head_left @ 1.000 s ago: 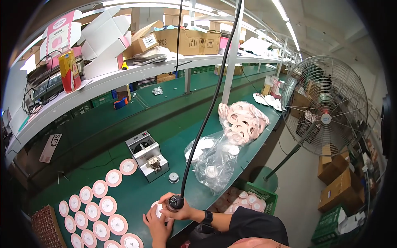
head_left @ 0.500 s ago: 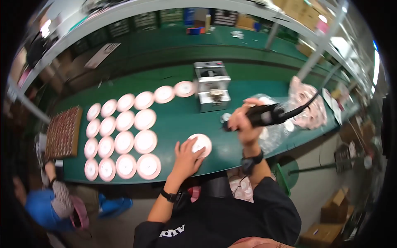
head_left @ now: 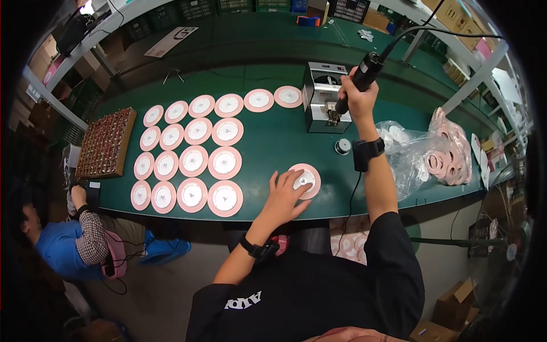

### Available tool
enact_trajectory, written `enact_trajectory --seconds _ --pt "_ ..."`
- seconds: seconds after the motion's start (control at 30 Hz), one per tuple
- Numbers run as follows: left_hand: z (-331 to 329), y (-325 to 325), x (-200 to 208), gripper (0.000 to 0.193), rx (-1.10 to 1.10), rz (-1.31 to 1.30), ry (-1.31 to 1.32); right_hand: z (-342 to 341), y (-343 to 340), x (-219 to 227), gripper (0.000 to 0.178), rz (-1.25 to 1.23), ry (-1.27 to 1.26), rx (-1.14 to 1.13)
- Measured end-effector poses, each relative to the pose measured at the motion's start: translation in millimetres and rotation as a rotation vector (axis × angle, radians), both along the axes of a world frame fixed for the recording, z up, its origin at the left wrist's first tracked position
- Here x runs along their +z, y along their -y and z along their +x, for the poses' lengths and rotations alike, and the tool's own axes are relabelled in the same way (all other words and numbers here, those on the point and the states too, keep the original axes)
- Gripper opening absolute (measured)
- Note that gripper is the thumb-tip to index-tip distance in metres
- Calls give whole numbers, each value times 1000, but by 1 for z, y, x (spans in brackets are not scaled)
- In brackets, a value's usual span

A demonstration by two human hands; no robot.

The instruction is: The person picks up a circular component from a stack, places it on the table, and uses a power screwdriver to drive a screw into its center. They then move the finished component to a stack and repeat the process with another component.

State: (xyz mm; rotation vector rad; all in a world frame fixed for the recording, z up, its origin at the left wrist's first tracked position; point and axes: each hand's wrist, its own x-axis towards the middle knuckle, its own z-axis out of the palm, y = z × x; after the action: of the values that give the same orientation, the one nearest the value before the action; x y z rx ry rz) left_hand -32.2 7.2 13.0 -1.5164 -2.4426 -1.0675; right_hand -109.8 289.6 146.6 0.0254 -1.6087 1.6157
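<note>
My left hand (head_left: 285, 196) lies with its fingers spread on a round pink-rimmed white disc (head_left: 310, 178) near the table's front edge. In my right hand (head_left: 362, 100) is a black corded electric screwdriver (head_left: 367, 71), gripped at a slant. Its lower tip reaches the front of a boxy grey screw feeder (head_left: 323, 121); whether it touches a screw is too small to tell. A small round metal part (head_left: 342, 146) stands on the table just in front of the feeder.
Rows of similar pink-and-white discs (head_left: 225, 162) cover the left of the green table (head_left: 268, 142). A tray of small parts (head_left: 105, 142) stands at the far left. Clear plastic bags (head_left: 399, 165) and pink rings (head_left: 450, 148) lie at right. A co-worker (head_left: 68, 245) sits at left.
My right hand has carried the screwdriver up to the feeder's front and tilted it more upright. My left hand stays on the disc. The whole view has shifted.
</note>
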Motion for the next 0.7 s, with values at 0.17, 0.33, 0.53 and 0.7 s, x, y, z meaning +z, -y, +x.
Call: enact_trajectory --seconds 0.17,0.33,0.53,0.7 --pt "-6 -7 -8 36 39 -27 43 58 42 1 20 -129 11 115" --pt "-11 -6 -11 36 21 9 42 109 92 -37 31 -45 -45 233" --pt "-8 -4 -10 33 26 14 56 116 103 -55 30 5 52 168" --pt "-8 -2 -8 31 43 111 62 115 105 -52 29 -43 44 182"
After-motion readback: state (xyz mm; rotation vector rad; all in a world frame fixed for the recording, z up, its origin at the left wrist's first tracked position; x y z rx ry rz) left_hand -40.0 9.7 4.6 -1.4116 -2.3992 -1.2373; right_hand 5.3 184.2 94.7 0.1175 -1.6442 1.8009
